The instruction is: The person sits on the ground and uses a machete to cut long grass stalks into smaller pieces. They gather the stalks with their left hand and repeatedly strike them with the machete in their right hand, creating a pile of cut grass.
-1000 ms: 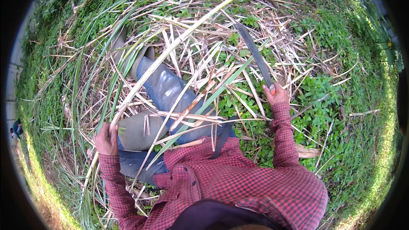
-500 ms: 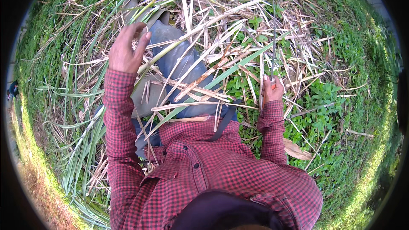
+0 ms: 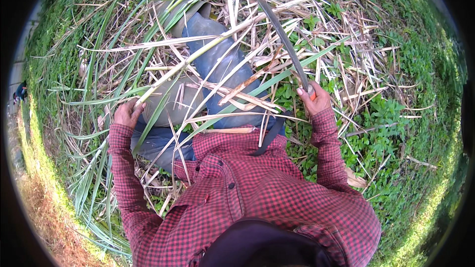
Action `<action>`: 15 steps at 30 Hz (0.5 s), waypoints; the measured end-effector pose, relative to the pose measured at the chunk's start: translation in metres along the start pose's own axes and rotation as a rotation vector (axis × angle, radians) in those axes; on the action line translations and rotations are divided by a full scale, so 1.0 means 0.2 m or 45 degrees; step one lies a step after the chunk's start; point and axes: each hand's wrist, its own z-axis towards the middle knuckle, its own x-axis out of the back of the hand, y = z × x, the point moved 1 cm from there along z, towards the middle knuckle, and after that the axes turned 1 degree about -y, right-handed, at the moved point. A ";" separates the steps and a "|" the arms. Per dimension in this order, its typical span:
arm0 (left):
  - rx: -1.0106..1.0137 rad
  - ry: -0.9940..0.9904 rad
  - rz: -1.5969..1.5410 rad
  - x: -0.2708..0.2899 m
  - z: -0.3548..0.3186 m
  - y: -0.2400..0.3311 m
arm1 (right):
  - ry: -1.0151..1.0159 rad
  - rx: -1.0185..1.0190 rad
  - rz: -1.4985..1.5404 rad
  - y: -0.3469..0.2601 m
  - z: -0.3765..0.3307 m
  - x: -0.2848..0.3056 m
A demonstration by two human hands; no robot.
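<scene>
My left hand (image 3: 128, 113) is closed around the near end of a long pale-green cane stalk (image 3: 198, 59). That stalk slants away across my legs toward the far right, tapering to a thin tip. In my right hand (image 3: 316, 100) is a machete (image 3: 283, 39) with an orange handle, part of which shows between the fingers. Its long dark blade points forward and to the left, and its far part overlaps the stalk in the picture. Whether blade and stalk touch, I cannot tell.
Dry straw-coloured leaves and stalk pieces (image 3: 247, 100) lie over my blue-clad legs (image 3: 217, 64) and the ground. Long green leaves (image 3: 94, 168) spread at my left. Low green plants (image 3: 381, 123) grow at my right. Someone in dark clothing (image 3: 20, 92) is far off at the left edge.
My left hand, open before, has come down and nearer and now grips the stalk's near end. The machete's blade has swung left from pointing straight ahead to lie across the stalk in view.
</scene>
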 end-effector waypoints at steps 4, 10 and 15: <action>-0.216 0.235 0.231 -0.01 0.10 0.40 | -0.164 0.128 -0.211 -0.10 -0.05 0.15; -0.237 0.506 0.287 -0.07 0.24 0.77 | -0.196 0.219 -0.596 -0.37 0.07 0.25; -0.268 0.597 0.319 -0.07 0.28 0.80 | -0.219 0.028 -0.828 -0.44 0.36 0.33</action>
